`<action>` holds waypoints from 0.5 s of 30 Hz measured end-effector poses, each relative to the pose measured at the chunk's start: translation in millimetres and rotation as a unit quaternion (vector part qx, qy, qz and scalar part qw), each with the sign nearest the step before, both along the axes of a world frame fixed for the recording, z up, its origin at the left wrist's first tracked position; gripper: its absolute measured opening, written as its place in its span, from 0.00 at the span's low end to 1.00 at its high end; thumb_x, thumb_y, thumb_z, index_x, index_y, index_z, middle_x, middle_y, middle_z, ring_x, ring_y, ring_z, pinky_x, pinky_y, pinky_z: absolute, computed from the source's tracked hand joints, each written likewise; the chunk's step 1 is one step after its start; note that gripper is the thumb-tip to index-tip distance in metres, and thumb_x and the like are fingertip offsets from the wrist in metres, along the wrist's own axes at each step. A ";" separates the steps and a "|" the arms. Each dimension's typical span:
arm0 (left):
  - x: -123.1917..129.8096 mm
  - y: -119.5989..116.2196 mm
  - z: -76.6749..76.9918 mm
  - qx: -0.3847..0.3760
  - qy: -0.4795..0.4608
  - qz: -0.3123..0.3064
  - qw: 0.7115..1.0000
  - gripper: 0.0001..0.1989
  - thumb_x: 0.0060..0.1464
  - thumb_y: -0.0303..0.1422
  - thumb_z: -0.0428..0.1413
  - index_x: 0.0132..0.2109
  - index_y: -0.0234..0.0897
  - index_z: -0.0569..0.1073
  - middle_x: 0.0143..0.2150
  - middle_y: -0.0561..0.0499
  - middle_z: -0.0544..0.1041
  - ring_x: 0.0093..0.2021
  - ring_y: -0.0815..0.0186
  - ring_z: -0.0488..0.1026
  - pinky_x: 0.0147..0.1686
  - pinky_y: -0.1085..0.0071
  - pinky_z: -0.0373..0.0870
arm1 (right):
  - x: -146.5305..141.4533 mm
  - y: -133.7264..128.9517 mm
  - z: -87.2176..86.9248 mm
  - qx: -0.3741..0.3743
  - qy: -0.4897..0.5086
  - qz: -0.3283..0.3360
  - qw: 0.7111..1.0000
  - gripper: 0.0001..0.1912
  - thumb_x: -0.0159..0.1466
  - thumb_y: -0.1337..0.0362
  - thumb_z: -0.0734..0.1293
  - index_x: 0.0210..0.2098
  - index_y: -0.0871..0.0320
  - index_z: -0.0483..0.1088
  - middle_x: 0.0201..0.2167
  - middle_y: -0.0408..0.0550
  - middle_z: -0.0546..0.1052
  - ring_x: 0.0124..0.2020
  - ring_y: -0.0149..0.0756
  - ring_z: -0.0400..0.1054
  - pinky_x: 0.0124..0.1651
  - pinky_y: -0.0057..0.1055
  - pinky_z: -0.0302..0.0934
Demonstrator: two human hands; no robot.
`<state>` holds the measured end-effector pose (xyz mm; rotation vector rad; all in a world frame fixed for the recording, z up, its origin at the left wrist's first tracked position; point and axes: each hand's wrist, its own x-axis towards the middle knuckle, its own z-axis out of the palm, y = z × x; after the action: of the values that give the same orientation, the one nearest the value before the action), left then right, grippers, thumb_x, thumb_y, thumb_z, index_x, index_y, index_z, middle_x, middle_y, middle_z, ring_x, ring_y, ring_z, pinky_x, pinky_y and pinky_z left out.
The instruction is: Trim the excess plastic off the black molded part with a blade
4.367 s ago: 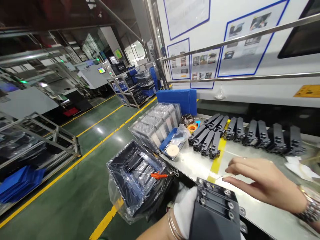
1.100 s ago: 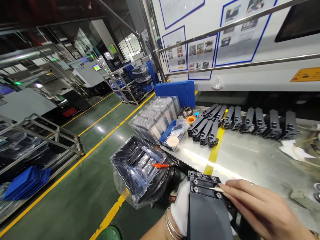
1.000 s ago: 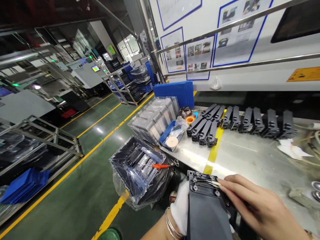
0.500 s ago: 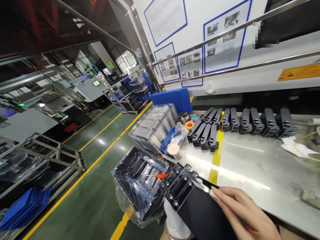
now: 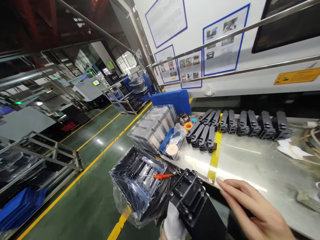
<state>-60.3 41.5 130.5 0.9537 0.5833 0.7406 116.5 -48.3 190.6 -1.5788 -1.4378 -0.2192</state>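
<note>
A long black part [image 5: 200, 210] with a ribbed, bolted end is held up at the bottom centre. Around its left side is my left hand [image 5: 173, 221] in a white glove, its fingers mostly hidden behind the part. To the right of the part, my bare right hand [image 5: 252, 206] has its thumb and fingertips pinched on a small blade-like piece [image 5: 210, 181], whose far end points left, just above the black part. Left of the part, an orange-handled tool [image 5: 161, 176] lies over a plastic-lined black bin [image 5: 122, 163].
Rows of black parts [image 5: 252, 123] stand along the back of the metal table [image 5: 245, 166]. At its left end are a blue tray [image 5: 165, 141], an orange tape roll [image 5: 188, 126] and clear-wrapped trays [image 5: 147, 123]. Metal racks [image 5: 57, 150] stand further left.
The black part has tilted and moved slightly down and right. My right hand has moved a little right and up, away from the part, with the small piece still pinched.
</note>
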 end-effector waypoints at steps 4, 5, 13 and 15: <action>-12.0 12.6 4.5 0.296 0.156 -0.012 0.942 0.28 0.61 0.38 0.58 0.67 0.55 0.65 0.68 0.53 0.69 0.67 0.58 0.66 0.69 0.63 0.62 | 3.1 -8.0 -1.3 -0.021 -0.037 0.005 0.999 0.12 0.72 0.65 0.60 0.52 0.54 0.72 0.39 0.48 0.77 0.39 0.28 0.76 0.42 0.18 0.69; -14.5 14.1 4.6 0.356 0.181 -0.005 0.917 0.31 0.61 0.36 0.58 0.69 0.55 0.61 0.69 0.52 0.68 0.68 0.58 0.65 0.69 0.62 0.61 | 4.1 -10.6 -2.7 -0.032 -0.041 0.005 0.999 0.13 0.72 0.65 0.60 0.53 0.54 0.71 0.40 0.48 0.77 0.40 0.29 0.76 0.42 0.18 0.69; -30.0 4.6 -9.2 0.499 0.276 0.032 0.821 0.38 0.57 0.37 0.61 0.71 0.47 0.57 0.69 0.44 0.66 0.68 0.49 0.65 0.69 0.53 0.61 | 19.3 -16.7 -4.5 -0.065 -0.030 -0.005 0.997 0.12 0.71 0.63 0.62 0.51 0.50 0.74 0.41 0.45 0.79 0.39 0.30 0.77 0.40 0.20 0.71; -33.8 1.7 -11.3 0.514 0.307 0.041 0.800 0.35 0.59 0.37 0.58 0.71 0.48 0.58 0.69 0.46 0.67 0.67 0.52 0.66 0.69 0.56 0.63 | 20.3 -12.5 2.4 -0.044 0.037 -0.001 0.998 0.11 0.71 0.61 0.62 0.45 0.50 0.76 0.36 0.43 0.80 0.34 0.29 0.77 0.36 0.18 0.70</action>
<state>-94.1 43.2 119.1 2.2537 0.7909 0.8225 136.8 -60.9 193.1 -1.6439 -1.4046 -0.0985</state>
